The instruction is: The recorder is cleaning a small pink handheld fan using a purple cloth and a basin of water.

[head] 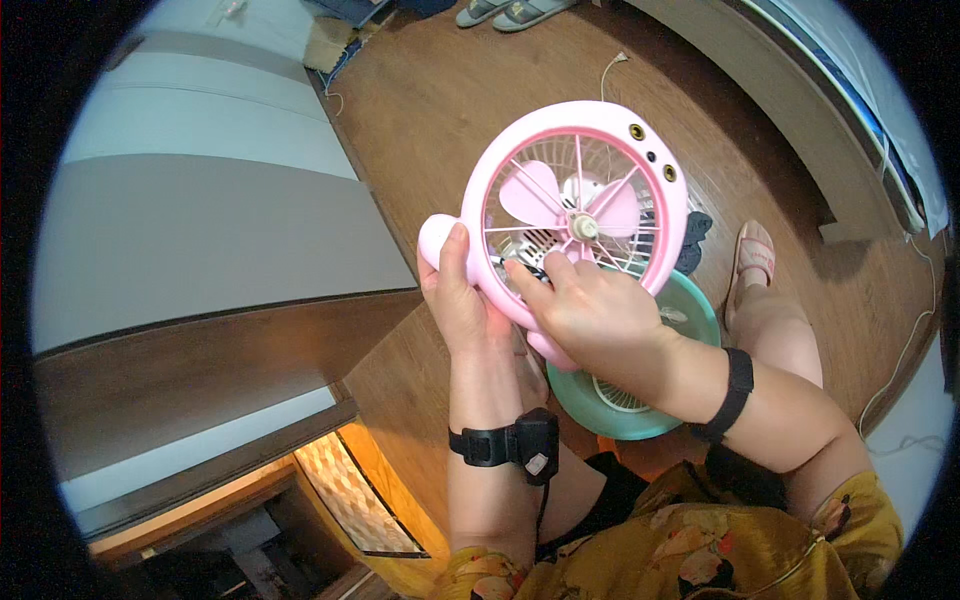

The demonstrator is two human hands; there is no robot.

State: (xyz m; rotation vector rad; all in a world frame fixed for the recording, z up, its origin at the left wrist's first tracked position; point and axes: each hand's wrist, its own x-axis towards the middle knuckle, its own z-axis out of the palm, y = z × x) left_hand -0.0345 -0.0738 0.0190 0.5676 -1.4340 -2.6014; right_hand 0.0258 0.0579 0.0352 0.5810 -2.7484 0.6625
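A pink desk fan (576, 111) with a ring-shaped rim, wire spokes and pink blades (529, 193) is held up above the floor. My left hand (469, 311) grips its left side, with the thumb over a round pink knob (436, 238) that sticks out from the rim. At the lower spokes, my right hand (600, 315) pinches a thin black-and-white item (534, 271). My fingers hide most of this item, so its kind is unclear. A pale hub cap (583, 226) sits at the blades' centre. Below the fan, a mint-green plastic basin (600, 416) holds a white wire fan grille (619, 397).
A dark cloth (691, 244) lies on the wood floor (427, 112) beside the basin. A white plug (619, 57) on a cord lies beyond the fan. Grey slippers (517, 13) stand farther off. A grey panelled cabinet (217, 240) is at left, a bed frame (757, 97) at right.
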